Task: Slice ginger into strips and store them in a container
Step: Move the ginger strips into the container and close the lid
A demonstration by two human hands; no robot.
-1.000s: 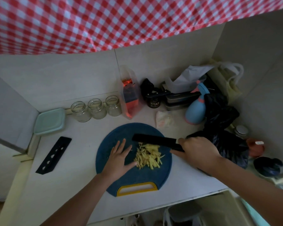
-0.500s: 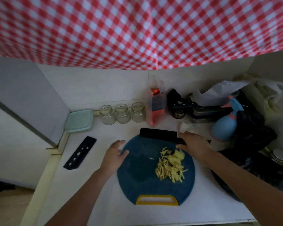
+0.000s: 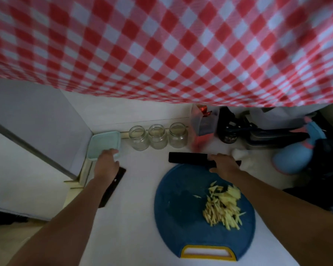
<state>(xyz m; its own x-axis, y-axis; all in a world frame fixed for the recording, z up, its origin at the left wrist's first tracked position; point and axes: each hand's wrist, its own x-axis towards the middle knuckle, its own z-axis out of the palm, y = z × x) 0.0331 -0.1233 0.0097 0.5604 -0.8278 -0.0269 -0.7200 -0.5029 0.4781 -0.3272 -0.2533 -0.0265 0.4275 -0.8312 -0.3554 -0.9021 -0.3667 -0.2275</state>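
A pile of pale yellow ginger strips [image 3: 221, 208] lies on the right half of a round blue cutting board [image 3: 177, 198] with a yellow handle. My right hand [image 3: 223, 164] grips the handle of a black knife [image 3: 188, 157], whose blade lies flat on the counter just behind the board. My left hand [image 3: 107, 164] reaches far left, fingers stretched onto the front edge of a lidded teal container [image 3: 104, 144] in the back left corner. I cannot tell whether the fingers hold it.
A black knife sheath [image 3: 113, 187] lies under my left wrist. Three glass jars [image 3: 158, 136] line the back wall. A reddish bag [image 3: 204, 127], a dark jar [image 3: 228, 135], a blue spray bottle [image 3: 292, 158] and black bags [image 3: 325, 169] crowd the right. A red checked cloth [image 3: 181, 45] hangs overhead.
My left hand left the cutting board and moved left to the teal container. My right hand carried the knife off the ginger to the counter behind the board.
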